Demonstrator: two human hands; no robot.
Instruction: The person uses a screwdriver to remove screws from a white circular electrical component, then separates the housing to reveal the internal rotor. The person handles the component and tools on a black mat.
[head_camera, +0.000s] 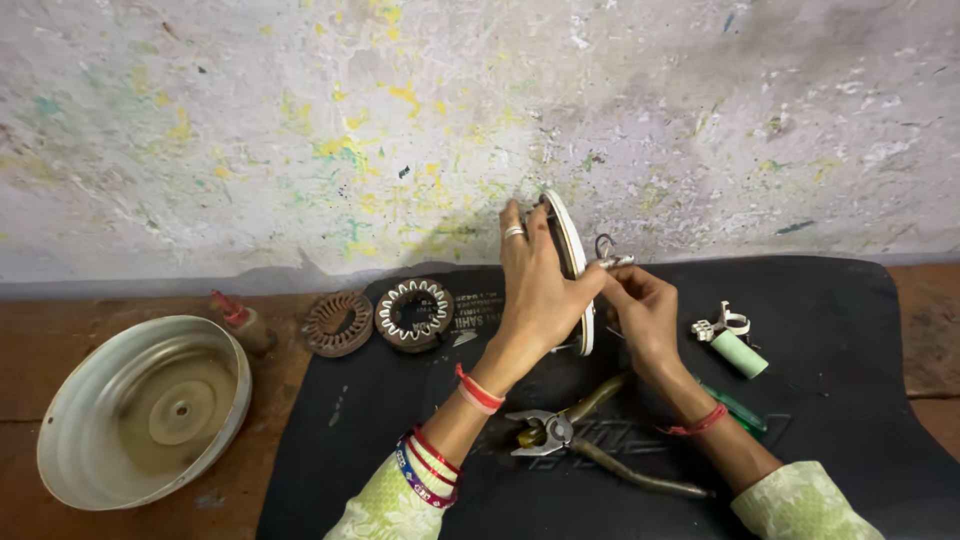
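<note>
My left hand (535, 285) grips a round white disc-shaped part (576, 260), held upright on its edge over a black mat (830, 400). My right hand (640, 310) pinches small wires and a metal bit (606, 256) at the disc's right side. A ring sits on a left finger; red bands circle both wrists. Pliers (575, 440) lie on the mat just below my hands.
A wound stator ring (414, 313) and a rusty bare stator (337, 323) lie left of the hands. A round metal cover (140, 410) rests on the wooden floor at left, beside a small red-capped bottle (238, 318). A green cylinder with a clip (735, 345) and a green-handled screwdriver (738, 408) lie right. A paint-flecked wall rises behind.
</note>
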